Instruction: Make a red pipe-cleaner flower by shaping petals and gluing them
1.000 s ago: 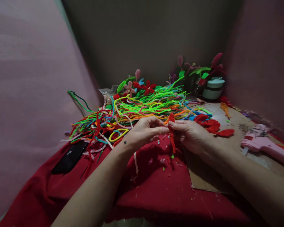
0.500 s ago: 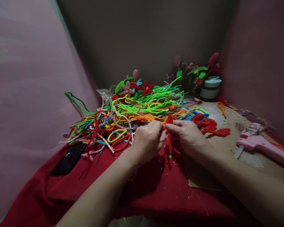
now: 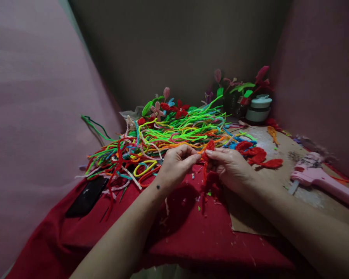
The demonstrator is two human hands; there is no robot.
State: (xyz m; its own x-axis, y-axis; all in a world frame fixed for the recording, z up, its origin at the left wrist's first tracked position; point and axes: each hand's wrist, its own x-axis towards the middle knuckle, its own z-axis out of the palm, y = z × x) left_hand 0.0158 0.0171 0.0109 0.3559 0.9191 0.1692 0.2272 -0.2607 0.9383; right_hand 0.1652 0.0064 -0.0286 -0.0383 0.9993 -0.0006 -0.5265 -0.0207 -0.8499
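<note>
We see a counter draped in a red cloth, sprinkled with small scraps. A tangled heap of fuzzy stems, mostly green, with orange, red, yellow, white and blue among them, spreads over its far middle and left. Just beside the heap's near left edge we find a black phone; scissors with yellow and red handles lie partly buried at its near side. To the right, a brown board bears red petals, an orange piece and a pink glue gun. At the far right we have a lidded jar.
</note>
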